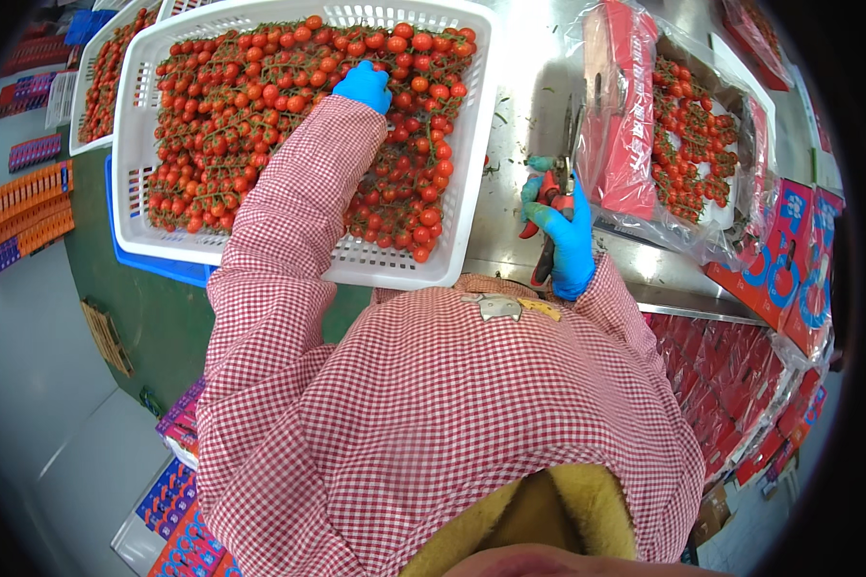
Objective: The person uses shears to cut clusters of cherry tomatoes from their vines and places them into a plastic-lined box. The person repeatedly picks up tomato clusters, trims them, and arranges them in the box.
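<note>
My left hand, in a blue glove, reaches into the white plastic crate and rests on the vine cherry tomatoes. Its fingers are curled, and the back of the hand hides whether they hold a stem. At the crate's right, my gloved right hand is closed around red-handled pruning snips, whose blades point away from me over the steel table. The glove's fingertips are stained green. Right of that hand stands an open red carton wrapped in clear plastic, with tomato trusses inside.
Bits of green stem and a loose tomato lie on the steel between crate and carton. Another tomato crate stands at the far left. Flat printed cartons lean at the right, above plastic-wrapped red packaging. A wooden pallet lies on the floor.
</note>
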Demonstrator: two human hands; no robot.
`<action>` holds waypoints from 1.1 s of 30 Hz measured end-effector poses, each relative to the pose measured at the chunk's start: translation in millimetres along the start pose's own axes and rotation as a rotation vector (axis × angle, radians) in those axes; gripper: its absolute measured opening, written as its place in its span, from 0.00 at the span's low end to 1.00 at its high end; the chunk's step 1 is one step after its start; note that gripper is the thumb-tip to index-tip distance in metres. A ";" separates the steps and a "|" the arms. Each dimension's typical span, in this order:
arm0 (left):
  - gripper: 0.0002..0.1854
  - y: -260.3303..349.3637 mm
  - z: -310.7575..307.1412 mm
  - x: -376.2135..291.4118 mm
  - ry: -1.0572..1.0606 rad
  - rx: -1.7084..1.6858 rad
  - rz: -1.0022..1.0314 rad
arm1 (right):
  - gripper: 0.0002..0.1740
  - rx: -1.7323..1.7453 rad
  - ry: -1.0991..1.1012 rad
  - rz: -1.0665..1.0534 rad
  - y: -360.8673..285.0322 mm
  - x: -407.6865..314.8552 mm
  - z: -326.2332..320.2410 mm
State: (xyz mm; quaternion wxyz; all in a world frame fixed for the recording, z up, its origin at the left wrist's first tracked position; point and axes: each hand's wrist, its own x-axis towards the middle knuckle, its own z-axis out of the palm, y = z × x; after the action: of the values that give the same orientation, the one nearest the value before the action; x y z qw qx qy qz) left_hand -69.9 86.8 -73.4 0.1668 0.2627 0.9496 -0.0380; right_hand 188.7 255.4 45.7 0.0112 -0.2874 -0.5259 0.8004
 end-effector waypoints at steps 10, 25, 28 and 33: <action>0.08 -12.4 -1.4 -79.9 0.287 -0.868 0.123 | 0.26 -0.236 -0.444 0.385 5.1 19.3 27.7; 0.07 6.7 -21.9 -152.8 0.590 -0.772 0.227 | 0.21 -0.274 -0.481 0.474 30.5 18.5 57.8; 0.05 -2.4 -20.7 -151.9 0.471 -1.190 0.024 | 0.18 -0.001 -0.491 0.592 31.4 18.3 56.5; 0.19 -6.7 -28.9 -147.8 -0.111 -2.451 -0.077 | 0.20 0.419 -0.575 0.691 27.8 19.5 39.5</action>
State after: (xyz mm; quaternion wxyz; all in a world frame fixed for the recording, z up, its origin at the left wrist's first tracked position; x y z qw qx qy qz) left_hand 37.4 13.8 3.5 0.3424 -0.0981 0.3564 0.8638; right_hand 161.7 216.3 24.4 -0.3430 -0.2040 -0.2093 0.8927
